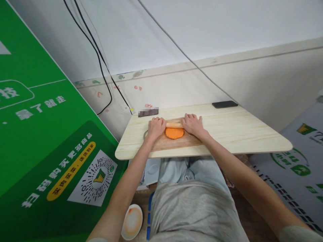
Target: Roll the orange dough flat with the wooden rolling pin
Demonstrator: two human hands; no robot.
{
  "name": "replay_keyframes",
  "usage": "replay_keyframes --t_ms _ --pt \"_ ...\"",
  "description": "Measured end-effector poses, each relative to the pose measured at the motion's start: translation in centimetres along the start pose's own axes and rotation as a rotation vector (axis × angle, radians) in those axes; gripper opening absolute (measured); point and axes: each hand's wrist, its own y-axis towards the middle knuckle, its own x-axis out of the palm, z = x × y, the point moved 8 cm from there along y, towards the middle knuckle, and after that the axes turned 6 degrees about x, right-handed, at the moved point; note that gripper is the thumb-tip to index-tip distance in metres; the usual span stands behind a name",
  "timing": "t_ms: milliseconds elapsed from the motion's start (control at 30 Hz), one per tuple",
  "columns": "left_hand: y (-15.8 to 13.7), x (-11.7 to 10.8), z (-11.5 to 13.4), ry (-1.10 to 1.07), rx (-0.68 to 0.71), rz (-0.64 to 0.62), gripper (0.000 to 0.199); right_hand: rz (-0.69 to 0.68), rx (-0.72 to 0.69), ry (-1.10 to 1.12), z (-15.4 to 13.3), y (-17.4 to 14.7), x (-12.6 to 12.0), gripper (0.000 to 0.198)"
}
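Observation:
A pale wooden rolling pin [174, 125] lies crosswise over a brown wooden board [174, 143]. My left hand [156, 126] is closed over its left end, and my right hand [193, 123] over its right end. On the near side of the pin, a flat, rounded piece of orange dough [174, 133] rests on the board; its far edge meets or passes under the pin. Both ends of the pin are hidden beneath my fingers. A bit of a metal ring [145, 134] shows left of my left hand.
The light wooden table [247, 134] backs onto a white wall. A dark phone [225, 104] lies at its far right, and another dark, partly blurred object [148, 113] at the far left. A green printed panel [50, 134] stands left. Below is a white bowl [132, 222] with orange stains.

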Motion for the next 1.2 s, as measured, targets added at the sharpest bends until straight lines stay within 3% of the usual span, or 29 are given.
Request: replay_keyframes --t_ms 167,267,667,933,1200 --pt "-0.1 0.0 -0.1 -0.018 -0.011 0.007 0.043 0.166 -0.073 -0.075 -1.3 -4.0 -1.0 0.051" --pt "-0.1 0.1 -0.1 -0.035 -0.007 0.001 0.04 0.228 -0.039 -0.08 -1.9 -5.8 -1.3 0.055" --pt "-0.4 -0.1 -0.2 -0.061 -0.016 -0.004 0.04 0.397 -0.018 -0.09 -3.6 -9.2 -0.8 0.061" --pt "-0.5 -0.3 -0.1 -0.071 -0.012 -0.015 0.039 0.362 -0.016 -0.103 -3.4 -8.5 -0.7 0.063" --pt "-0.5 -0.1 -0.1 -0.047 -0.008 -0.014 0.043 0.129 -0.035 -0.072 -1.4 -4.3 -0.9 0.053"
